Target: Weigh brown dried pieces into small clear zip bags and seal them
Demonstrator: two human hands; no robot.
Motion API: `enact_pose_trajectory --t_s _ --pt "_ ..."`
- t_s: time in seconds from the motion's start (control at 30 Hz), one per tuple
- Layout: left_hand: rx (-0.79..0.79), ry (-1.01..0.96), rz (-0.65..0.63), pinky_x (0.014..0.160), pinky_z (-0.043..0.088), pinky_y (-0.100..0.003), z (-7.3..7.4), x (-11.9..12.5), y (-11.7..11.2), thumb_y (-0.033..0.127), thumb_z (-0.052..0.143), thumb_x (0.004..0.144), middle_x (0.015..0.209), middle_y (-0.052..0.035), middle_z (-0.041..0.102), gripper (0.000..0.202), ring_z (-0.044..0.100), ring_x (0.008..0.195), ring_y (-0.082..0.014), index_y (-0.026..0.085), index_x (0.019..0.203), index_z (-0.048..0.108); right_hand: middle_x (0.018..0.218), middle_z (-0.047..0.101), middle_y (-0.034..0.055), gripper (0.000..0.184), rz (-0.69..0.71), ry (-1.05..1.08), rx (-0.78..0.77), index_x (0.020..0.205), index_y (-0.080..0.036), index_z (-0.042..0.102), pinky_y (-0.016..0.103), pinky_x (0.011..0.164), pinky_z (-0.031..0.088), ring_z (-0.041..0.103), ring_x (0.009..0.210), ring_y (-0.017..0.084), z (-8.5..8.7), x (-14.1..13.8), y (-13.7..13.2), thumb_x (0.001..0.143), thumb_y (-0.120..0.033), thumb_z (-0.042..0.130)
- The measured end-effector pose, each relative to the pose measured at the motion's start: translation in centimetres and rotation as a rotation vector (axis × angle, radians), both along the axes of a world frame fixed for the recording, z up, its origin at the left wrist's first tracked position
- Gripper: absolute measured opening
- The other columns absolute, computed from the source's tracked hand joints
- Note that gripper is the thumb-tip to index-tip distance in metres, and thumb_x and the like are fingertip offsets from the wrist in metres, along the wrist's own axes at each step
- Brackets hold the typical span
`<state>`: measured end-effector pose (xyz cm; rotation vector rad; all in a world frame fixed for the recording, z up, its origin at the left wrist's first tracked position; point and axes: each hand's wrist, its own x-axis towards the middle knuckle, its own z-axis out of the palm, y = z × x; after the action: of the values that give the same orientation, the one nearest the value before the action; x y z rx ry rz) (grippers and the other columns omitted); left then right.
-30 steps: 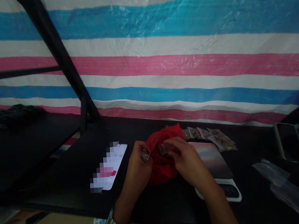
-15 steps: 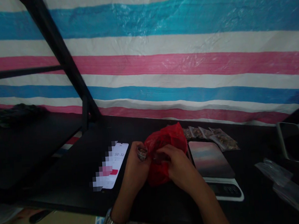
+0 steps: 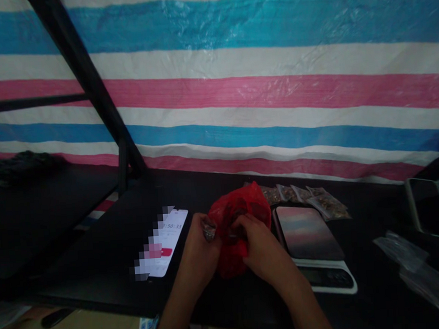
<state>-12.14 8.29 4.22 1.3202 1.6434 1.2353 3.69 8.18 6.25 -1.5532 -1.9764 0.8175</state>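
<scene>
- Fingers of the right hand (image 3: 258,242) are now down in the mouth of the crumpled, thin red plastic bag (image 3: 231,259); a second ago they held a clear plastic piece higher up, so the handling is now inside the bag.
- Those fingertips are hidden; I cannot tell whether they pinch anything.
- The left hand (image 3: 201,248) curls its fingers round a small clear plastic bag with brownish contents (image 3: 208,230) (whether it also grips the red plastic, I cannot tell).
- One red bag: about midway between the far and near edges of the flat black table (image 3: 370,284).
- One white scale with a square metal plate (image 3: 309,233): just right of it.
- At least five filled clear sachets (image 3: 329,204): along the far edge.
- Two phones: a bright-screened phone (image 3: 174,238) left of the hands, a dark-screened phone (image 3: 429,207) towards the right edge.
- Two flat clear plastic bags (image 3: 402,252), perhaps more beneath: towards the near right corner.
</scene>
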Motion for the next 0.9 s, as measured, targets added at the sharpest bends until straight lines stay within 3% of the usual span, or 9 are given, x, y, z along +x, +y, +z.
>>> enact_pose_trajectory --t_s 0.27,0.5,0.67,0.8,0.9 --pt "0.095 -0.143 -0.043 0.063 0.045 -0.026 0.0 0.3 0.3 0.011 0.062 0.066 0.077 0.006 0.056 0.028 0.056 0.068 -0.0153 0.024 0.089 0.053 0.104 0.071 0.0052 0.033 0.027 0.259 0.053 0.095 -0.019 0.068 0.03 0.084 0.051 0.068 0.094 0.02 -1.0 0.8 0.2 0.073 0.005 0.064" --pt "0.139 -0.061 -0.103 0.064 0.045 -0.028 -0.2 0.8 0.2 0.011 0.059 0.069 0.078 0.0044 0.054 0.023 0.055 0.069 -0.0167 0.024 0.087 0.053 0.098 0.075 0.0025 0.035 -0.137 0.372 -0.009 0.098 -0.021 0.067 0.031 0.083 0.055 0.073 0.093 0.02 -1.9 1.5 1.2 0.076 0.006 0.058" --pt "0.153 0.084 -0.041 0.071 0.048 -0.034 -0.5 0.2 -0.1 0.014 0.061 0.074 0.086 0.0007 0.056 0.021 0.058 0.077 -0.0211 0.025 0.091 0.053 0.113 0.073 0.0068 0.05 -0.181 0.204 0.065 0.107 -0.02 0.072 0.035 0.095 0.053 0.071 0.104 0.022 -1.4 3.2 1.2 0.073 0.012 0.053" --pt "0.034 0.161 0.014 0.071 0.05 -0.038 -0.5 0.2 -1.2 0.026 0.069 0.078 0.095 -0.0035 0.058 0.025 0.062 0.081 -0.0263 0.025 0.096 0.052 0.111 0.072 0.0055 0.055 -0.037 0.093 0.056 0.1 -0.021 0.075 0.031 0.093 0.051 0.069 0.104 0.02 -0.6 4.0 0.2 0.068 0.015 0.049" --pt "-0.065 0.103 -0.041 0.072 0.052 -0.039 -0.3 0.9 -2.1 0.031 0.076 0.077 0.101 -0.0059 0.061 0.034 0.067 0.085 -0.0283 0.025 0.101 0.052 0.107 0.071 0.0044 0.053 0.0 0.022 0.016 0.096 -0.021 0.072 0.03 0.088 0.049 0.068 0.102 0.021 -0.3 3.7 -0.5 0.065 0.015 0.05"
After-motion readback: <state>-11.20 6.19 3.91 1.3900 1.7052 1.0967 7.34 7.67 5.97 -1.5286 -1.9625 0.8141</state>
